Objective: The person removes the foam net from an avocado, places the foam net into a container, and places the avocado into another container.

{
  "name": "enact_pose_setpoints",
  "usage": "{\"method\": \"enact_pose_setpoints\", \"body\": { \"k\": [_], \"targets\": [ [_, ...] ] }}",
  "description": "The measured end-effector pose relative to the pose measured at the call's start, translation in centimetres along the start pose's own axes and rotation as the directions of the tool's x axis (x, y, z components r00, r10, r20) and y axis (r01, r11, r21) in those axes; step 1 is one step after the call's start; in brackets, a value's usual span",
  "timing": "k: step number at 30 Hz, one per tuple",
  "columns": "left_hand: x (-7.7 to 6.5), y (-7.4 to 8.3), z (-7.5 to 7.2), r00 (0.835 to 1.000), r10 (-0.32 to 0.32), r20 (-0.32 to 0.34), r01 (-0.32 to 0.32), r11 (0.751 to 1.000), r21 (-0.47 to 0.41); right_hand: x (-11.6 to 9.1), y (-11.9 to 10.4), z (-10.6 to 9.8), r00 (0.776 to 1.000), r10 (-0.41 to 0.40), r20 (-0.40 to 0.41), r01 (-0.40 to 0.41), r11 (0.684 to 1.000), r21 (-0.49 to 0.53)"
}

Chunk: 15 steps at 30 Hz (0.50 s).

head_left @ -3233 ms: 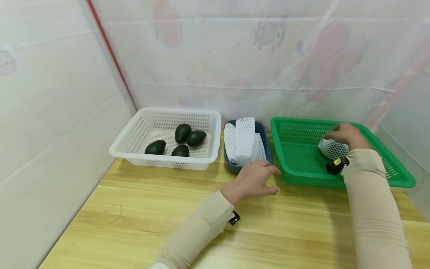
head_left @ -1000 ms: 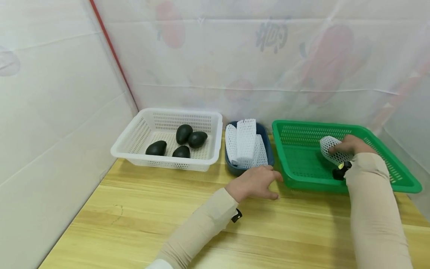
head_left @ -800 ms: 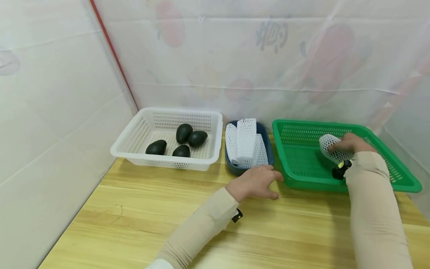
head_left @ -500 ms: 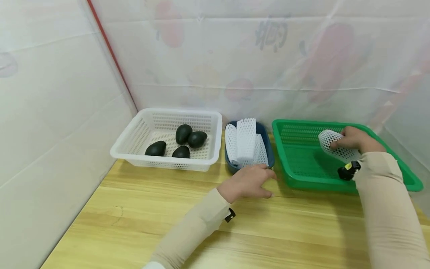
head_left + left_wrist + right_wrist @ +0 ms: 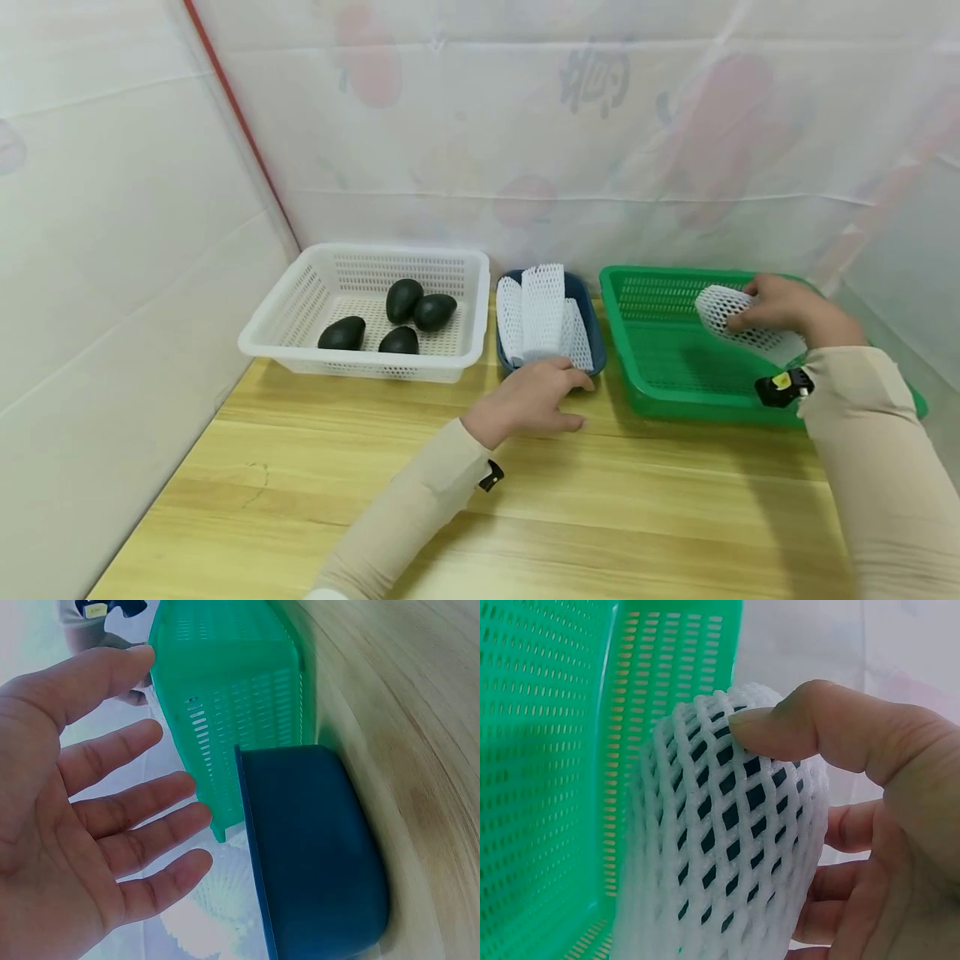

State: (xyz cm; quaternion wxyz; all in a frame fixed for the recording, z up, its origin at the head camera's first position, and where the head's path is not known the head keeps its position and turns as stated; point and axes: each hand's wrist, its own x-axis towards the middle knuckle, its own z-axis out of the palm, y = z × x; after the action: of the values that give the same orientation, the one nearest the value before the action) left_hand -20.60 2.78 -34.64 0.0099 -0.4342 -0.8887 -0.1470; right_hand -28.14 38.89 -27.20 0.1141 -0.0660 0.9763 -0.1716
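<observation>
My right hand (image 5: 783,308) grips an avocado in a white foam net sleeve (image 5: 720,817), thumb on one side and fingers round the other. The dark skin shows through the mesh. It hangs over the green basket (image 5: 660,358), tilted, with the sleeve's loose end toward my wrist. My left hand (image 5: 528,398) hovers palm down at the front of the small blue bin (image 5: 596,333), fingers spread and nothing in them. Several white foam net sleeves (image 5: 543,312) stand in that bin. In the left wrist view the left palm and fingers (image 5: 150,847) are beside the bin's rim.
A white basket (image 5: 251,337) at the left holds several dark avocados (image 5: 405,300). All the containers stand in a row at the back of the wooden table (image 5: 360,458), against a pale printed sheet (image 5: 465,125).
My right hand has lifted the sleeved avocado up from the green basket's floor and drawn it toward me. My left hand has shifted slightly left, away from the green basket.
</observation>
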Motion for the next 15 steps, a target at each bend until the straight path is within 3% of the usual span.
{"method": "enact_pose_setpoints", "body": {
  "k": [15],
  "targets": [
    [-1.0, -0.9, -0.2, 0.999, -0.041, -0.008, 0.041, 0.999, -0.011, -1.3, -2.1, 0.8, 0.999, -0.025, -0.029, 0.023, 0.998, -0.06]
  ]
}}
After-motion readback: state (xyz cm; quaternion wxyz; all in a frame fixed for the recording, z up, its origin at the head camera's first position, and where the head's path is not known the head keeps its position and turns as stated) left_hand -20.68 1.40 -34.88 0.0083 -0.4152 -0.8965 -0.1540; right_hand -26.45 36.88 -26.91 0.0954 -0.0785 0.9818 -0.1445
